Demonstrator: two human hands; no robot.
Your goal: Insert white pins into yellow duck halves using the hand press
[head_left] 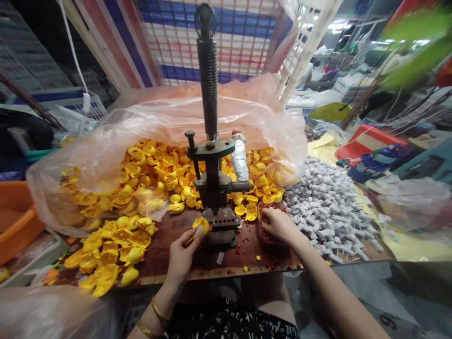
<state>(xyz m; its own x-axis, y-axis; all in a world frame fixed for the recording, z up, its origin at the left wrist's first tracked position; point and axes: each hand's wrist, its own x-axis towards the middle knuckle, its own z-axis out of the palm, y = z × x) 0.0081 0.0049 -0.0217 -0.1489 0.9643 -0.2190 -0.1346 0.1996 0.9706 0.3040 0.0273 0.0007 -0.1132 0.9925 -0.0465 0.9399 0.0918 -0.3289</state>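
Left hand (181,252): pinching yellow plastic shell (201,222) before black metal press (212,183). Right hand (280,225): hold unclear. Shell heap (155,162) behind: seemingly unworked.

Workshop, small-parts assembly type. Evidence: hand press (212,183) on brown table (162,256), bulk heaps of yellow shells (155,162) and grey parts (325,207), big plastic bag (176,110) around most shells, crate (93,106) at left, strip lights (339,24) over a cluttered room behind.

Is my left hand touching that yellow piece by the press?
Touching: the head view shows your left hand gripping the yellow piece between thumb and fingers.
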